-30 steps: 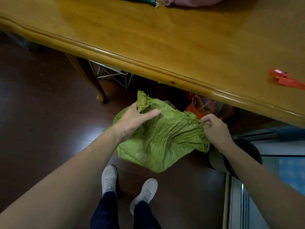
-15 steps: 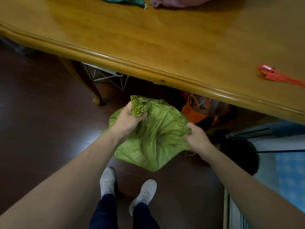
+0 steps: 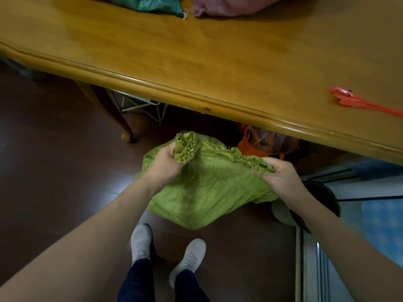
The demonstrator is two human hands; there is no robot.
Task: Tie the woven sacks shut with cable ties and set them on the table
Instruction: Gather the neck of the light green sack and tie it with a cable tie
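A light green woven sack hangs in front of me above the dark floor, below the wooden table's near edge. My left hand grips a bunched, pleated part of the sack's frayed mouth. My right hand pinches the other end of that mouth edge, which stretches between the two hands. Red cable ties lie on the table at the right. A teal sack and a pink sack lie at the table's far edge.
Under the table stand an orange bag and a white wire rack, beside a curved table leg. A dark round bin sits by my right forearm. My two grey shoes stand on the floor below.
My left hand has gathered more of the sack's mouth into a tight bunch. My right hand slid along the edge, inward and then back out to the right, still pinching it.
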